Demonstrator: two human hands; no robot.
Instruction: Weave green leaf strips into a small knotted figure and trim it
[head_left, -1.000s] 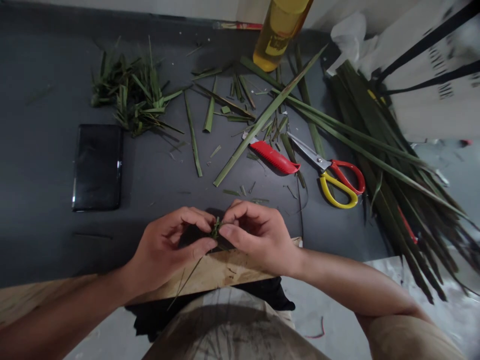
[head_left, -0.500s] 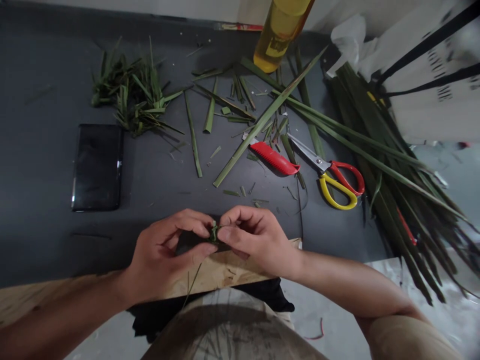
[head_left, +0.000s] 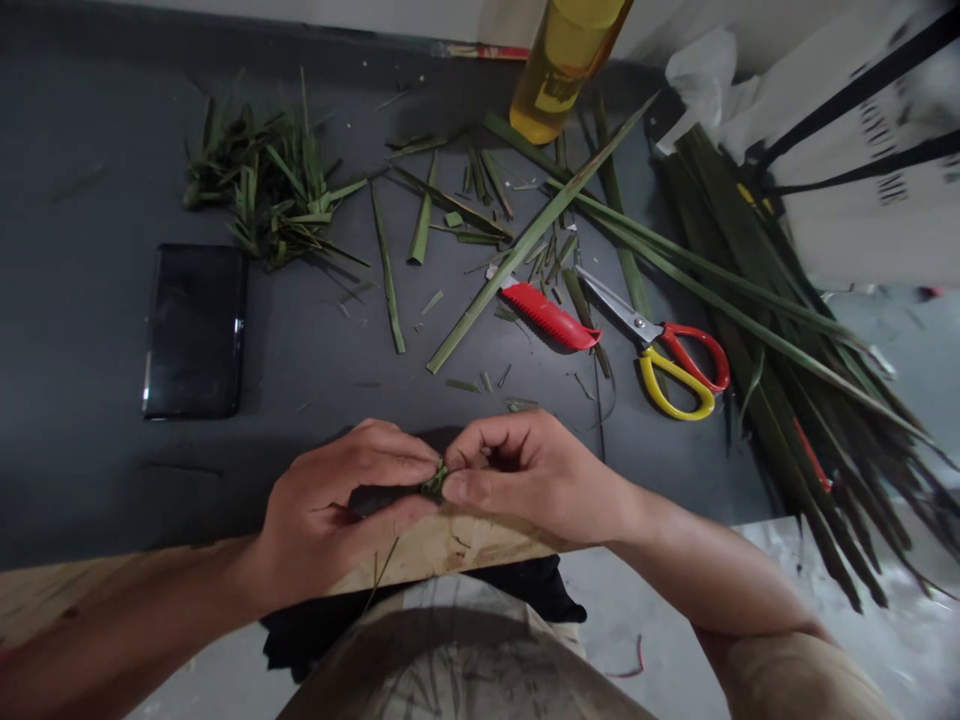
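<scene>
Close to the table's front edge, my left hand (head_left: 345,510) and my right hand (head_left: 525,475) meet around a small folded piece of green leaf (head_left: 433,484). The left thumb and fingers pinch it from the left. From the right, my right thumb and forefinger are closed on it. Most of the piece is hidden by the fingertips, so its shape is hard to make out. A thin leaf strand (head_left: 386,565) hangs below my left hand, over the wooden edge (head_left: 465,537).
Scissors (head_left: 649,335) and a red-handled cutter (head_left: 551,315) lie beyond my right hand among leaf scraps. A black phone-like slab (head_left: 195,332) and a pile of folded leaf pieces (head_left: 277,190) are left. A yellow bottle (head_left: 559,75) stands behind; long leaves (head_left: 780,370) lie right.
My left fingers have closed in tighter on the leaf piece, and the piece has turned and sits slightly lower. My right hand has shifted slightly.
</scene>
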